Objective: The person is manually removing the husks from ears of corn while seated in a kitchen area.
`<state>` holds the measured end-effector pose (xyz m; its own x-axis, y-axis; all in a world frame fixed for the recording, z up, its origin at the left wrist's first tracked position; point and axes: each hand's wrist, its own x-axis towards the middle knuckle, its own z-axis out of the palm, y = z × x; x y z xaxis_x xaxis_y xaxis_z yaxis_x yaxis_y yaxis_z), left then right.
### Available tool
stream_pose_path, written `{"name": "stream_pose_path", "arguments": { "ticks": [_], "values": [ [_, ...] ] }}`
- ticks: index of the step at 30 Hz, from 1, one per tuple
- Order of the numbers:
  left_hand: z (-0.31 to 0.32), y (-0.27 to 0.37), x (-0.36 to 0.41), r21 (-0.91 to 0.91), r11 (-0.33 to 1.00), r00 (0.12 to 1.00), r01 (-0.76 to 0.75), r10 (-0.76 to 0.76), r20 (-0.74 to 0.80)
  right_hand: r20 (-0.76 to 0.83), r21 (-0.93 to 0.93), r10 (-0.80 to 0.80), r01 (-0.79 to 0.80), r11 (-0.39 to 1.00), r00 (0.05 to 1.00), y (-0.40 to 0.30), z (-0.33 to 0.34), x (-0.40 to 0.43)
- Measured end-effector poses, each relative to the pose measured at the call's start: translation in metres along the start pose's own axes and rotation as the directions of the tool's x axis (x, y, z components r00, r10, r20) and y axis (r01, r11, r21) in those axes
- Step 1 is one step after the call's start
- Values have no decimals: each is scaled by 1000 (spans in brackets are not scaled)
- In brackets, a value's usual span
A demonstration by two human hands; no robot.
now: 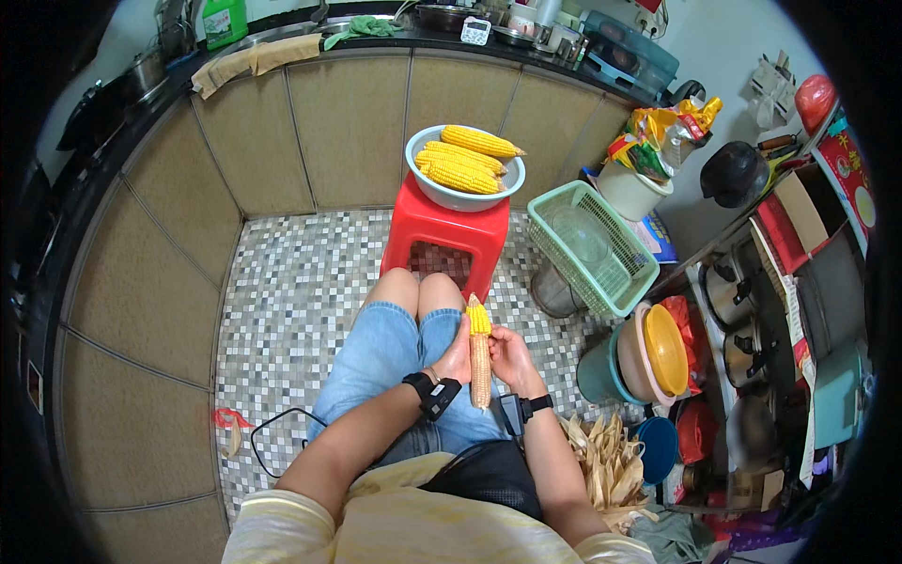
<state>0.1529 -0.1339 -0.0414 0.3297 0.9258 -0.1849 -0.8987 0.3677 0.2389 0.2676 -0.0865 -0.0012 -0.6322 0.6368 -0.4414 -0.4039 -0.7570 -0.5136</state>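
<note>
An ear of corn [480, 352] stands between my two hands above my lap. Yellow kernels cover its far end, while the longer part toward me is a bare, pale cob. My left hand [454, 358] grips its left side, with the thumb lying along the kernels. On the other side, the curled fingers of my right hand [513, 358] press against the cob just where the kernels stop. Beyond my knees, a pale blue basin [465, 201] holds several full yellow ears of corn [461, 176]. It rests on a red plastic stool [451, 229].
A green plastic basket [627, 296] sits to the right above a bin [553, 290]. Dried corn husks [609, 465] are piled by my right arm. Stacked basins [666, 349] and a loaded shelf line the right side. A black cable [255, 440] loops on the tiled floor.
</note>
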Motion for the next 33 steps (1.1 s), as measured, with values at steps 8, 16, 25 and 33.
{"name": "stream_pose_path", "arguments": {
  "ticks": [8,16,25,33],
  "values": [
    [-5,-3,6,121,993,999,-5,10,-41,20,-65,-16,17,998,1000,1,-11,6],
    [6,2,1,86,996,998,-32,36,-44,24,-178,-35,39,983,999,1,-4,5],
    [9,1,-1,96,995,996,-39,46,-76,-43,-324,8,-22,946,999,-3,0,4],
    [-3,1,2,83,996,999,-25,29,-45,13,-314,2,2,949,1000,-1,1,6]
  ]
}}
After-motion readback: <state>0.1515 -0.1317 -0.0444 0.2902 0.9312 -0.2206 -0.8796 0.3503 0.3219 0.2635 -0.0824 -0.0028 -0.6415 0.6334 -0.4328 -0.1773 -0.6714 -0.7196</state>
